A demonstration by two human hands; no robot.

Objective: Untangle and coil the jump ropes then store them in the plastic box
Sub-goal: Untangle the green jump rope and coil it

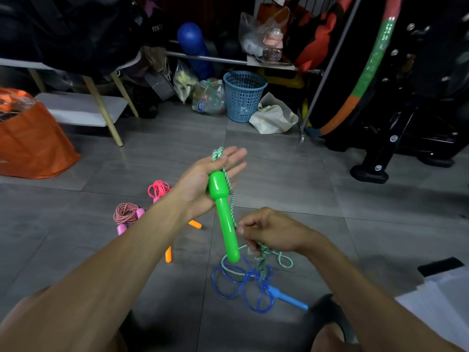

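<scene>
My left hand (203,179) is held palm up with straight fingers, and a green jump-rope handle (224,214) lies across the palm and hangs down past it. The green-and-white rope (229,191) loops over the fingers and runs down to my right hand (269,231), which pinches it. Below, the same rope lies in loose loops on the floor, tangled with a blue rope (241,288) that has a blue handle (286,298). On the floor to the left lie a coiled red-and-white rope with pink handles (127,214), a coiled pink rope (158,188) and two orange handles (168,254).
An orange bag (33,138) stands at the left. A blue mesh basket (243,95), plastic bags and a metal rack fill the back. Black exercise equipment (396,138) stands at the right. A white object (441,301) lies at the lower right.
</scene>
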